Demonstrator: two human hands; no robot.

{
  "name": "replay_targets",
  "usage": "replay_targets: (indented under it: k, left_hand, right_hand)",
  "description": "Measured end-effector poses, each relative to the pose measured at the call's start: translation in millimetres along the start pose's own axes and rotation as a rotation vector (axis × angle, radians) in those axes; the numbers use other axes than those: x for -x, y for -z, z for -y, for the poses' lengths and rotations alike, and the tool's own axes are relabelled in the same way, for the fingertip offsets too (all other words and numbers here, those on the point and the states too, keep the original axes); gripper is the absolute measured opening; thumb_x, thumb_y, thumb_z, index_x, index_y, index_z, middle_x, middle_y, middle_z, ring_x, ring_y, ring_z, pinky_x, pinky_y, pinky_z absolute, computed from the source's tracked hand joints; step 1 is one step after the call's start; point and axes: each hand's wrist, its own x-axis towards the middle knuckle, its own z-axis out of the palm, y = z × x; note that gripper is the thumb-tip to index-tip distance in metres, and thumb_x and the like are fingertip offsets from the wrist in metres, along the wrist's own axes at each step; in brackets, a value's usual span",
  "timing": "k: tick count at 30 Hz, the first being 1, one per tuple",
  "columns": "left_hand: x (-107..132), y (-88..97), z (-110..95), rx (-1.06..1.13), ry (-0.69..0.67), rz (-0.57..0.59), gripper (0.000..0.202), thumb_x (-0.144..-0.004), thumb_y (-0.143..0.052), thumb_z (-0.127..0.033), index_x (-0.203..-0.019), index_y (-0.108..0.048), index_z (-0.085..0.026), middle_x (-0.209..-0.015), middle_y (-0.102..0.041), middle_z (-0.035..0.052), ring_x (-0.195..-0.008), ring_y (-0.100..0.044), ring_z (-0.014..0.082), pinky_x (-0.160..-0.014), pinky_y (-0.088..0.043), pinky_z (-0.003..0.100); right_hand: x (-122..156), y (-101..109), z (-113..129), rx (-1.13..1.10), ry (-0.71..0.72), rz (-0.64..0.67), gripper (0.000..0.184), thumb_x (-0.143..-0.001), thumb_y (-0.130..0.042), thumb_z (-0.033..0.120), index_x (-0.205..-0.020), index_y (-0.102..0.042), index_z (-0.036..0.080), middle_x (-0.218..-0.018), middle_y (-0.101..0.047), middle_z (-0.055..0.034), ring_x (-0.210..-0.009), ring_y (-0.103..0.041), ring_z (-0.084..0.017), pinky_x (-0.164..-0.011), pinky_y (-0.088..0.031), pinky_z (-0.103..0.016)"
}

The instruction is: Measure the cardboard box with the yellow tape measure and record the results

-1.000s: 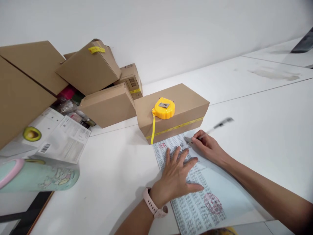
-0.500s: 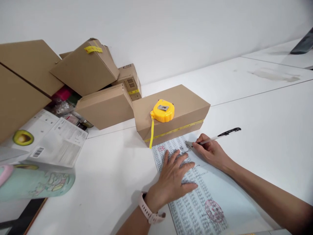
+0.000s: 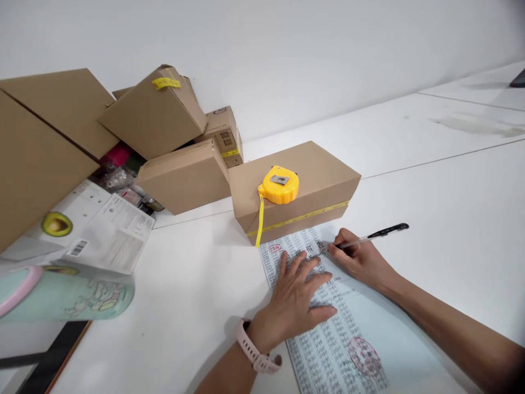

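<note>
My left hand (image 3: 296, 295) lies flat with spread fingers on a printed sheet (image 3: 353, 339) on the white table (image 3: 430, 197). It wears a pink watch at the wrist. My right hand (image 3: 359, 256) grips a black-capped pen (image 3: 375, 234), its tip on the top of the sheet. Just beyond the sheet stands a long cardboard box (image 3: 315, 175) with a yellow tape measure (image 3: 279, 186) on top. The yellow tape runs along the box's front face.
Several cardboard boxes (image 3: 156, 117) are piled at the back left against the wall. White printed packaging with an avocado picture (image 3: 55, 224) lies beside them. A mint-green bottle (image 3: 65, 298) lies at the near left edge.
The pen swung down from a blurred raised tilt to a steadier low angle while my right hand stayed at the sheet's top. My left hand has kept its place.
</note>
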Motion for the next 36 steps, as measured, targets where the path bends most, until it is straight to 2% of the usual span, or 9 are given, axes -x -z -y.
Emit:
replay_targets:
  k: [13,25,36]
  left_hand:
    - [0.1,1.5,-1.6,0.005,0.003,0.003,0.057,-0.088,-0.065,-0.051,-0.139,-0.052,-0.028,-0.155,-0.041,0.0059,-0.151,-0.019,0.0310,-0.123,-0.002,0.061]
    - [0.1,0.3,-0.9,0.000,-0.006,-0.007,0.057,-0.089,-0.065,-0.051,-0.139,-0.052,-0.027,-0.155,-0.042,0.0067,-0.151,-0.019,0.0309,-0.123,-0.002,0.061]
    - [-0.2,-1.7,0.5,0.001,-0.007,-0.003,0.058,-0.088,-0.064,-0.052,-0.139,-0.052,-0.026,-0.156,-0.040,0.0069,-0.151,-0.019,0.0325,-0.122,-0.002,0.062]
  right_hand:
    - [-0.6,-1.6,-0.2,0.014,0.011,0.028,0.032,-0.090,-0.057,0.047,-0.074,-0.043,0.024,-0.058,-0.034,0.0068,-0.052,-0.030,-0.011,-0.047,-0.026,-0.025]
    - [-1.4,0.0,0.4,0.041,0.022,0.006,0.027,-0.087,-0.060,0.038,-0.072,-0.044,0.024,-0.056,-0.038,0.0064,-0.052,-0.032,-0.011,-0.047,-0.028,-0.025]
    - [-1.9,0.7,-0.8,0.037,0.028,-0.026,0.025,-0.088,-0.058,0.038,-0.073,-0.044,0.024,-0.056,-0.036,0.0065,-0.052,-0.031,-0.011,-0.047,-0.026,-0.025]
